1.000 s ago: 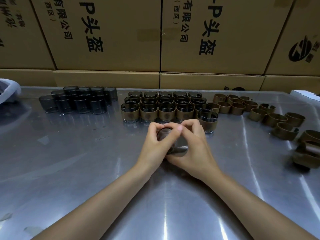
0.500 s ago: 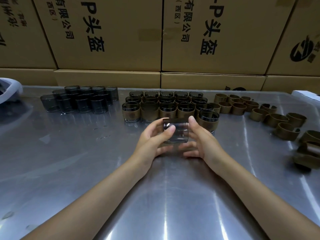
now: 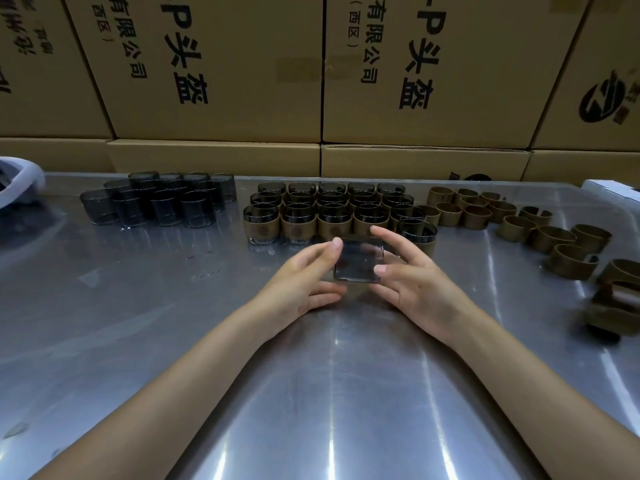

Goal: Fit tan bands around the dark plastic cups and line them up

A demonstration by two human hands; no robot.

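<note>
A dark see-through plastic cup stands upright between my hands at the table's middle, with no tan band visible on it. My left hand pinches its left side with the thumb on top. My right hand holds its right side, thumb in front. Just behind stand rows of banded cups, and one banded cup sits alone at the right end. Plain dark cups cluster at the back left. Loose tan bands lie scattered at the back right.
The steel table is shiny and reflective. Stacked cardboard boxes form a wall along its far edge. A white object lies at the far left, and a white box corner shows at the far right.
The cup came up from under my cupped hands and was turned upright. My hands have parted to its two sides and moved slightly away from me.
</note>
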